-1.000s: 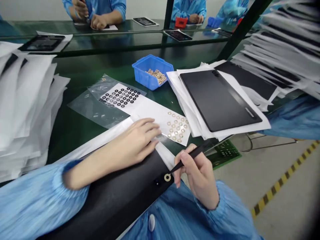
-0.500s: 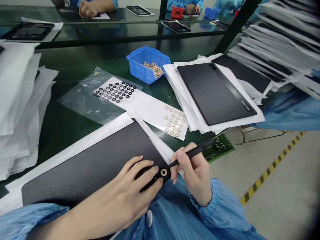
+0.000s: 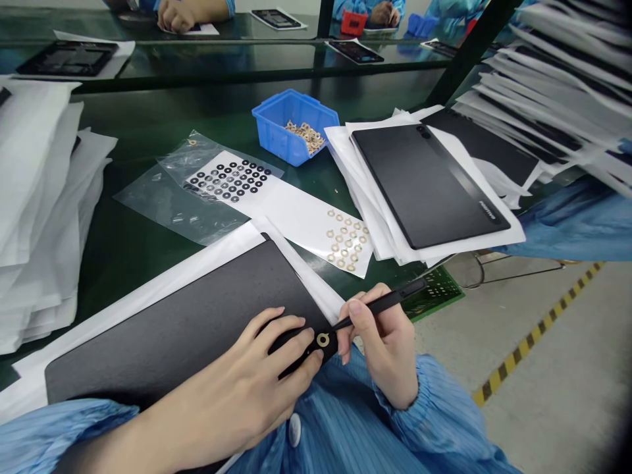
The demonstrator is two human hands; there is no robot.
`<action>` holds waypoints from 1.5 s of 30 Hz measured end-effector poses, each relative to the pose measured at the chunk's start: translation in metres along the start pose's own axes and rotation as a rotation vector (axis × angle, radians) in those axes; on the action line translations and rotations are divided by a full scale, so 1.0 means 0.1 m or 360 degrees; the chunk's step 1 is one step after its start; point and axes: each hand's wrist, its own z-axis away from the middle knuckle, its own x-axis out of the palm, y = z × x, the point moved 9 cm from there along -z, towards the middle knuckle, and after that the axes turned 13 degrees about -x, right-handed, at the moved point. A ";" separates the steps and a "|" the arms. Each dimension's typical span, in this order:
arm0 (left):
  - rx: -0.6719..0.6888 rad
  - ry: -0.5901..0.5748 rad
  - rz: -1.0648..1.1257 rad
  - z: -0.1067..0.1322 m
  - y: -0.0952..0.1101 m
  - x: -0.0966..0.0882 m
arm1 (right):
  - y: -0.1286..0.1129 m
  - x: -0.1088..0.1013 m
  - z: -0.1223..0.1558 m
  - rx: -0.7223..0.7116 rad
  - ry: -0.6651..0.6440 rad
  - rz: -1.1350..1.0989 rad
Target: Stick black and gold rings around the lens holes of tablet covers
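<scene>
My left hand (image 3: 247, 368) grips the corner of a black tablet (image 3: 168, 329) that lies on a white sheet (image 3: 148, 299) at the table's near edge. A gold ring (image 3: 322, 340) sits on that corner, just beside my left fingers. My right hand (image 3: 388, 345) is shut on slim black tweezers (image 3: 380, 303), and their tip reaches the ring. Most of the tablet's lower edge is hidden by my left forearm and blue sleeve.
Beyond the hands lie a sheet of gold rings (image 3: 348, 240), a sheet of black rings (image 3: 230, 181) and a clear plastic bag (image 3: 170, 207). A blue bin (image 3: 291, 125) holds loose gold parts. A black tablet (image 3: 427, 184) rests on white sheets, and white sleeve stacks (image 3: 39, 197) rise at the left. A co-worker's hands (image 3: 178, 14) work across the bench.
Over the last second the tablet has swung round, and my left hand has moved from its top face to the ringed corner. Since half a second ago, little has changed.
</scene>
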 end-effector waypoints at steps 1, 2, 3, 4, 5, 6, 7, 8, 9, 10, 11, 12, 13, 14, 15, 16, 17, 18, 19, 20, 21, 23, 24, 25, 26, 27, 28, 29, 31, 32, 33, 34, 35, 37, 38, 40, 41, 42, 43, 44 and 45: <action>0.0000 0.0000 -0.0004 0.00 0.00 0.00 | -0.01 0.00 0.00 -0.0015 0.0010 0.0003; -0.0001 0.0000 -0.0009 0.00 0.00 0.01 | -0.01 0.00 0.00 -0.0027 0.0014 0.0001; 0.0000 0.0001 -0.0013 0.01 0.00 0.01 | -0.01 0.00 0.00 -0.0033 0.0017 -0.0002; 0.0000 0.0000 -0.0016 0.01 0.00 0.01 | -0.01 0.00 0.00 -0.0037 0.0019 -0.0006; -0.0001 -0.0004 -0.0020 0.01 0.00 0.01 | -0.01 -0.01 0.00 -0.0038 0.0021 -0.0009; -0.0002 -0.0011 -0.0026 0.01 0.00 0.02 | -0.01 0.00 0.00 -0.0042 0.0022 -0.0014; -0.0001 -0.0018 -0.0033 0.01 -0.01 0.02 | -0.01 -0.01 0.00 -0.0048 0.0025 -0.0016; 0.0000 -0.0024 -0.0039 0.01 0.00 0.02 | -0.01 -0.01 0.01 -0.0059 0.0028 -0.0016; 0.0004 -0.0026 -0.0047 0.01 0.00 0.02 | -0.02 -0.01 0.01 -0.0070 0.0029 -0.0011; 0.0008 -0.0022 -0.0059 0.01 0.00 0.02 | -0.02 -0.01 0.01 -0.0080 0.0024 -0.0003; 0.0015 -0.0011 -0.0069 0.01 0.01 0.01 | -0.03 -0.01 0.01 -0.0094 0.0018 0.0011; 0.0022 -0.0004 -0.0078 0.01 0.01 0.02 | -0.04 -0.01 0.01 -0.0111 0.0014 0.0031; 0.0018 0.0007 -0.0084 0.01 0.02 0.01 | -0.06 -0.02 0.01 -0.0134 0.0003 0.0055; 0.0006 0.0027 -0.0085 0.01 0.01 0.01 | -0.08 -0.01 0.02 -0.0161 -0.0019 0.0083; -0.0006 0.0042 -0.0086 0.01 0.01 0.01 | -0.10 -0.01 0.02 -0.0193 -0.0049 0.0118; -0.0012 0.0046 -0.0089 0.01 0.01 0.01 | -0.13 0.00 0.02 -0.0228 -0.0086 0.0151; -0.0019 0.0041 -0.0099 0.01 0.01 0.02 | -0.15 0.02 0.02 -0.0261 -0.0125 0.0174; -0.0024 0.0029 -0.0114 0.02 0.01 0.03 | -0.17 0.02 0.02 -0.0292 -0.0154 0.0179; -0.0027 0.0013 -0.0132 0.02 0.01 0.04 | -0.18 0.02 0.02 -0.0320 -0.0167 0.0159; -0.0035 -0.0009 -0.0152 0.01 0.01 0.05 | -0.19 0.01 0.02 -0.0337 -0.0166 0.0119; -0.0050 -0.0023 -0.0166 0.01 0.00 0.06 | -0.19 0.01 0.02 -0.0346 -0.0161 0.0066; -0.0077 -0.0029 -0.0185 0.00 -0.01 0.08 | -0.18 -0.01 0.03 -0.0340 -0.0148 -0.0034; -0.0079 -0.0034 -0.0195 -0.01 -0.01 0.08 | -0.18 -0.01 0.03 -0.0331 -0.0143 -0.0066; -0.0083 -0.0031 -0.0203 -0.01 -0.01 0.09 | -0.17 -0.02 0.03 -0.0320 -0.0143 -0.0086; -0.0089 -0.0025 -0.0208 -0.01 -0.01 0.09 | -0.17 -0.02 0.04 -0.0312 -0.0142 -0.0098; -0.0100 -0.0018 -0.0209 -0.01 -0.01 0.09 | -0.17 -0.02 0.04 -0.0307 -0.0144 -0.0103; -0.0120 -0.0007 -0.0207 -0.01 -0.02 0.09 | -0.17 -0.02 0.04 -0.0307 -0.0153 -0.0098; -0.0137 0.0005 -0.0202 -0.01 -0.03 0.08 | -0.17 -0.02 0.05 -0.0316 -0.0167 -0.0085; -0.0170 0.0028 -0.0198 -0.01 -0.05 0.06 | -0.18 -0.01 0.06 -0.0329 -0.0203 -0.0058; -0.0180 0.0031 -0.0195 -0.01 -0.06 0.05 | -0.19 -0.01 0.06 -0.0338 -0.0211 -0.0050; -0.0184 0.0032 -0.0186 -0.02 -0.06 0.05 | -0.19 -0.01 0.06 -0.0343 -0.0220 -0.0044; -0.0184 0.0028 -0.0169 -0.02 -0.07 0.04 | -0.20 0.00 0.06 -0.0349 -0.0227 -0.0036; -0.0184 0.0023 -0.0146 -0.02 -0.08 0.04 | -0.20 0.00 0.06 -0.0357 -0.0234 -0.0016; -0.0186 0.0017 -0.0104 -0.03 -0.09 0.04 | -0.22 0.00 0.05 -0.0404 -0.0246 0.0057; -0.0185 0.0030 -0.0089 -0.03 -0.10 0.03 | -0.23 0.00 0.05 -0.0431 -0.0249 0.0097; -0.0203 0.0076 -0.0072 -0.04 -0.11 0.01 | -0.25 0.00 0.05 -0.0485 -0.0243 0.0145; -0.0222 0.0106 -0.0061 -0.05 -0.13 0.00 | -0.25 0.00 0.05 -0.0507 -0.0244 0.0152; -0.0244 0.0136 -0.0048 -0.05 -0.14 -0.02 | -0.25 0.01 0.06 -0.0516 -0.0251 0.0149; -0.0266 0.0159 -0.0035 -0.06 -0.15 -0.03 | -0.24 0.02 0.07 -0.0518 -0.0259 0.0135; -0.0284 0.0174 -0.0027 -0.06 -0.16 -0.04 | -0.24 0.02 0.07 -0.0508 -0.0267 0.0106; -0.0295 0.0179 -0.0025 -0.07 -0.16 -0.04 | -0.23 0.04 0.07 -0.0477 -0.0282 0.0054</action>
